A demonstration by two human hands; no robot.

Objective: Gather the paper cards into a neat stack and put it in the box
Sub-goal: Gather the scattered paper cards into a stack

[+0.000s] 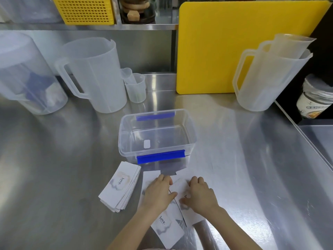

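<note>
White paper cards printed "love." lie on the steel counter. A fanned stack of cards [120,188] rests to the left of my hands. Loose cards [167,230] are spread under and between my hands, overlapping. My left hand [158,193] lies flat on those cards, fingers curled at the far edge. My right hand [200,194] presses on the cards beside it, fingers curled over them. The clear plastic box [187,120] with blue clips stands open and without cards just beyond my hands.
Translucent pitchers [97,74] and a small measuring cup [136,89] stand at back left. A yellow cutting board [221,44] leans at the back, nested pitchers [266,78] at right. The counter's edge [306,139] drops at right.
</note>
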